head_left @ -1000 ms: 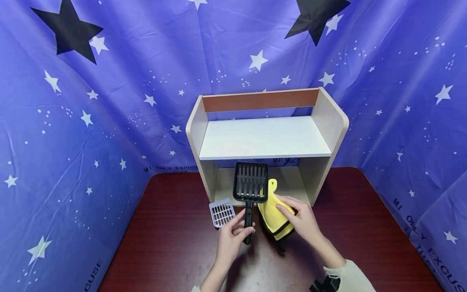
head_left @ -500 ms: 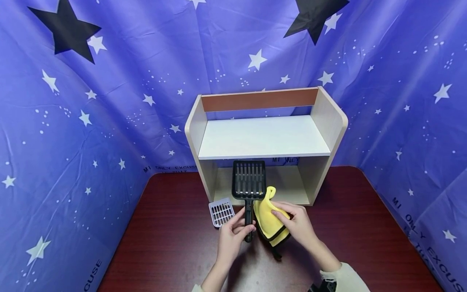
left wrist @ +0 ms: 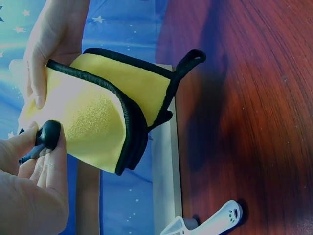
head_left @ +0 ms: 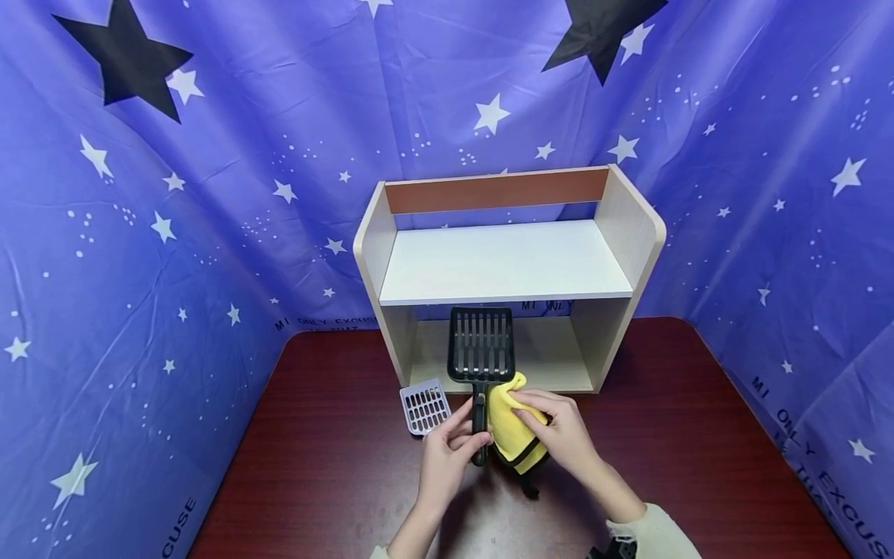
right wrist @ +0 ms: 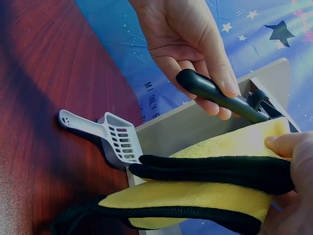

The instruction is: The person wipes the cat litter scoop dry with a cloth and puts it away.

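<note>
My left hand grips the handle of a black slotted litter scoop, its head pointing up and away in front of the shelf. In the right wrist view the thumb lies along the black handle. My right hand pinches a folded yellow cloth with black edging, held just right of the handle and below the scoop's head. The cloth hangs in loose folds in the left wrist view, a black loop at one corner. It overlaps the scoop's handle end there.
A light grey slotted scoop lies on the dark red table, left of my left hand. Behind stands a two-tier wooden shelf unit with a white upper board. Blue star-printed curtains surround the table.
My right hand has moved left and slightly down with the cloth, closer to the scoop's handle. The cloth's top has sunk lower beside the scoop's head. My left hand and scoop have shifted little.
</note>
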`<state>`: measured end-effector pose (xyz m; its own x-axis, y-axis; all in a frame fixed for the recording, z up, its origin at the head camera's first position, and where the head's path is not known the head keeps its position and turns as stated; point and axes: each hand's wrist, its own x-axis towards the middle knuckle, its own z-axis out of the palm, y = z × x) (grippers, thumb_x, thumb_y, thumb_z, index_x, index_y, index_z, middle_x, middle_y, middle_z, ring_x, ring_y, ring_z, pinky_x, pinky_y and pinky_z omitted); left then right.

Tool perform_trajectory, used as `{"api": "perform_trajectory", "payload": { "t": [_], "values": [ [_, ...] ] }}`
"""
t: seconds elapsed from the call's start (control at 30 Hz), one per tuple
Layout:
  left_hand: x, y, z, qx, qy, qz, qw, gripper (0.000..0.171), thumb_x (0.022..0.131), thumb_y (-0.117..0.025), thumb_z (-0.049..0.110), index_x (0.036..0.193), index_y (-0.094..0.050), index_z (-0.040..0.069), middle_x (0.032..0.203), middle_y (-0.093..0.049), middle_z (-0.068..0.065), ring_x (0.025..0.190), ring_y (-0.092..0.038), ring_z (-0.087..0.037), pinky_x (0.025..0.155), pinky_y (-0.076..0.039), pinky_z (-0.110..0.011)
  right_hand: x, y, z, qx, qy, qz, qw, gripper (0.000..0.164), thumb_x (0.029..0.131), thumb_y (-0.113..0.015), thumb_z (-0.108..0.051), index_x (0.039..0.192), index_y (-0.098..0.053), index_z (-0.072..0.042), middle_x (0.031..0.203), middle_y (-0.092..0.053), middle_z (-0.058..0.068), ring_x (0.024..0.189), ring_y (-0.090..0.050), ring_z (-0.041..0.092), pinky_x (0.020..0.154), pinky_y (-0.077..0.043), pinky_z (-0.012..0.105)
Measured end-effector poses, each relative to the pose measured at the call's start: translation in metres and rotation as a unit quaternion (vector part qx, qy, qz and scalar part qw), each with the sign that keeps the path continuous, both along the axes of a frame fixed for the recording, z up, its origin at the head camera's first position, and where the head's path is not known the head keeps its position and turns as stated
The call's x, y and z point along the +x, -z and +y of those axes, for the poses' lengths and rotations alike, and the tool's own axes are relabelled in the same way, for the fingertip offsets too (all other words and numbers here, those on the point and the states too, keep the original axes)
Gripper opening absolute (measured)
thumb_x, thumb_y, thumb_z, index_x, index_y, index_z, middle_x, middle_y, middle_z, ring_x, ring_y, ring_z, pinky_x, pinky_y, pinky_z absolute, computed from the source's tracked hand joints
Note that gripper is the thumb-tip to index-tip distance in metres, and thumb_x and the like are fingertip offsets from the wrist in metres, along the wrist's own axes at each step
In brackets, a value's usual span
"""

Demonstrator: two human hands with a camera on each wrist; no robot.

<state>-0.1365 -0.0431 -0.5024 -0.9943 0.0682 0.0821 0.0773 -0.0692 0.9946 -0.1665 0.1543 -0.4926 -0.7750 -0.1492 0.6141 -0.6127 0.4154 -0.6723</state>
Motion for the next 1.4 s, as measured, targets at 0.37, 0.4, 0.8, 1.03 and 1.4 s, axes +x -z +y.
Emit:
{"api": "perform_trajectory", "payload": {
  "t": [0.37, 0.4, 0.8, 1.03, 1.4],
  "values": [
    [-0.002, -0.001, -0.013, 0.01, -0.015, 0.0, 0.9998, 0.059, 0.084, -0.073, -0.001, 0.14, -0.055, 0.003, 0.106, -0.07, -0.034, 0.08, -0.073, -0.004, 0.076, -0.059, -0.018, -0.003, 0.004, 0.011, 0.001, 0.015, -0.008, 1.0, 0.026, 0.081, -0.075, 0.007, 0.105, -0.077, -0.002, 0.098, -0.078, 0.012, 0.095, -0.068, 0.001, 0.084, -0.049, 0.004],
    [-0.002, -0.001, -0.015, 0.012, -0.015, 0.001, 0.9998, 0.059, 0.084, -0.073, -0.001, 0.14, -0.055, 0.002, 0.106, -0.069, -0.034, 0.08, -0.073, -0.004, 0.077, -0.06, -0.018, -0.003, 0.004, 0.013, 0.001, 0.021, -0.008, 1.0, 0.025, 0.081, -0.075, 0.006, 0.105, -0.077, -0.002, 0.098, -0.078, 0.013, 0.095, -0.068, 0.001, 0.083, -0.049, 0.004],
    [0.003, -0.004, -0.016, -0.003, -0.003, -0.001, 1.0, 0.059, 0.083, -0.076, 0.0, 0.139, -0.057, 0.005, 0.1, -0.073, -0.028, 0.079, -0.074, -0.006, 0.074, -0.059, -0.016, -0.003, -0.052, 0.012, -0.026, 0.085, -0.015, 0.996, 0.021, 0.082, -0.072, 0.009, 0.102, -0.076, 0.004, 0.094, -0.076, 0.018, 0.082, -0.063, -0.001, 0.068, -0.046, 0.004],
    [0.006, -0.003, -0.016, -0.009, 0.006, 0.004, 0.9999, 0.058, 0.083, -0.076, 0.001, 0.138, -0.058, 0.003, 0.1, -0.073, -0.028, 0.08, -0.074, -0.006, 0.073, -0.059, -0.016, -0.009, -0.071, 0.015, -0.035, 0.087, -0.014, 0.996, 0.022, 0.082, -0.071, 0.012, 0.104, -0.075, 0.006, 0.095, -0.076, 0.022, 0.081, -0.058, -0.008, 0.065, -0.046, 0.004],
    [0.009, -0.002, -0.016, -0.028, 0.013, 0.01, 0.9995, 0.058, 0.081, -0.079, 0.006, 0.136, -0.06, 0.004, 0.099, -0.075, -0.024, 0.081, -0.076, -0.013, 0.073, -0.059, -0.018, -0.014, -0.082, 0.016, -0.035, 0.082, -0.003, 0.996, 0.022, 0.083, -0.07, 0.012, 0.104, -0.075, 0.006, 0.095, -0.076, 0.021, 0.08, -0.058, -0.007, 0.065, -0.046, 0.004]
  ]
}}
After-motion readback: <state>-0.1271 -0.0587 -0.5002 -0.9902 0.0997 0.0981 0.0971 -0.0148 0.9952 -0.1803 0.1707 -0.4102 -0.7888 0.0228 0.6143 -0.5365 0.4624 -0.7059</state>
